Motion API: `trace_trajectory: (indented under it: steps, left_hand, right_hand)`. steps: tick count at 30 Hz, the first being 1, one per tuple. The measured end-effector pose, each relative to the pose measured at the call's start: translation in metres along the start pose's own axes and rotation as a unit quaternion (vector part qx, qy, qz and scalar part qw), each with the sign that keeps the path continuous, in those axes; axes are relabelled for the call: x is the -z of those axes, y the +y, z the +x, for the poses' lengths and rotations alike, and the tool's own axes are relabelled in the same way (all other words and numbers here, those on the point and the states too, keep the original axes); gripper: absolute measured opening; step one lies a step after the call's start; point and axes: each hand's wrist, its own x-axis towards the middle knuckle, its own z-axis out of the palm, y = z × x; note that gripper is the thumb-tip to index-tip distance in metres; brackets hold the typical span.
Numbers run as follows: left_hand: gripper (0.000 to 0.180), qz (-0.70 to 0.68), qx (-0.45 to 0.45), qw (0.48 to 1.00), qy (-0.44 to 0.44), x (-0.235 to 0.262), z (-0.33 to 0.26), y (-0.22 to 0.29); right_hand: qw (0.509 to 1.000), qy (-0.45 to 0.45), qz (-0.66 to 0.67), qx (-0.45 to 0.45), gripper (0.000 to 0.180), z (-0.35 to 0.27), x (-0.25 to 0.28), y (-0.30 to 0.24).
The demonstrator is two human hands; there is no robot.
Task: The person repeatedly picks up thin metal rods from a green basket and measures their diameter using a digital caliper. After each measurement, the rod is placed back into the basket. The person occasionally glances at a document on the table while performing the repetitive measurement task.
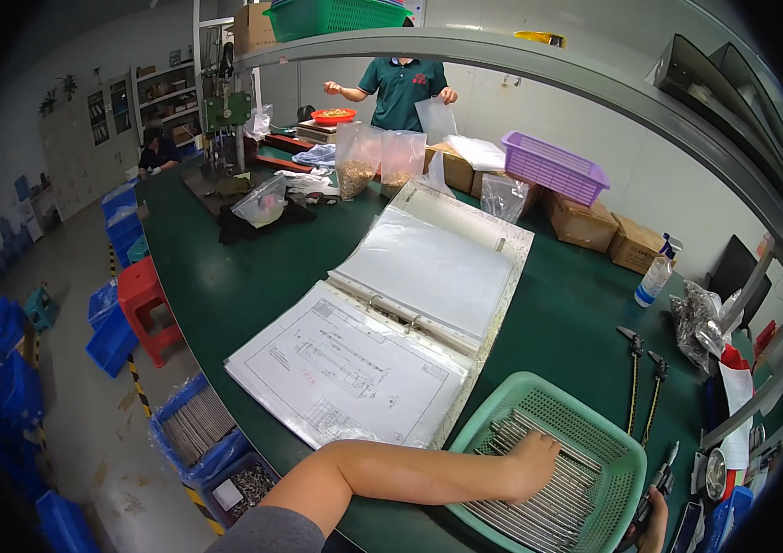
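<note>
Nearest to the camera, the left hand (pixel 531 458) reaches across the body into the green basket (pixel 612 441), which stands at the near edge of the table (pixel 253 286), close enough for the arm to reach it. The hand lies on the thin metal rods (pixel 539 498) that fill the basket in one direction; its fingers are curled down among them, but I cannot tell if they pinch a rod or only rest there. The right hand (pixel 655 522) shows only at the lower edge beside the basket, next to a dark tool, and the state of its fingers cannot be told. Just right of the basket, two pliers (pixel 642 378) lie parallel on the table, handy for that hand. Behind the basket an open ring binder (pixel 391 332) lies flat, with a technical drawing on its near page turned toward the person, probably for reading during work. Further back stand clear bags (pixel 377 158) of small parts, a purple basket (pixel 553 166) on cardboard boxes, and a spray bottle (pixel 654 276). At the far end a person in a green shirt (pixel 400 88) holds a clear bag.
</note>
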Motion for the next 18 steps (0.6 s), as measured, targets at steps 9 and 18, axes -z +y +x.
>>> trace_trajectory:
  steps: [9,18]
  left_hand:
    - [0.031,-0.028,0.005,1.0,0.001,-0.005,0.002,0.0]
    - [0.031,-0.03,0.004,0.999,0.018,-0.01,0.002,0.001]
  right_hand:
    - [1.0,0.021,0.01,0.018,0.027,0.002,0.003,0.003]
    - [0.999,0.036,-0.006,0.01,0.032,0.01,0.01,0.008]
